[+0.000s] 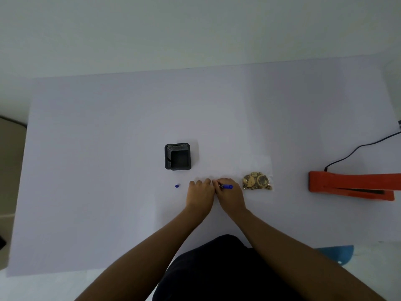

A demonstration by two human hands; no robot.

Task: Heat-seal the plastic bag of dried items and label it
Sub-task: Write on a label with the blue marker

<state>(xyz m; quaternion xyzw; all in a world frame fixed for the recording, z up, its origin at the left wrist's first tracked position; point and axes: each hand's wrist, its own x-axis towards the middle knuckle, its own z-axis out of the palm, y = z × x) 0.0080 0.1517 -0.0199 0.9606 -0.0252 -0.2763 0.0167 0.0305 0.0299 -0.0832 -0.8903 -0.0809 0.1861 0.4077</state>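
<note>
Lying on the table [108, 127], a blue pen cap [177, 186] was seen left of the left hand [200, 193], pressed flat with fingers spread. A blue marker [226, 186] was gripped by the right hand [230, 195]; the bag of dried items [257, 180] lay just beside it, untouched, the orange heat sealer [351, 184] well apart.

Taking the black mesh pen holder [177, 156] as landmark: the table [97, 127] behind it and to its left lies bare. In front sit a blue cap [177, 186] and both hands. Well to its right, the bag [257, 180] and orange sealer [351, 185] block the way.
</note>
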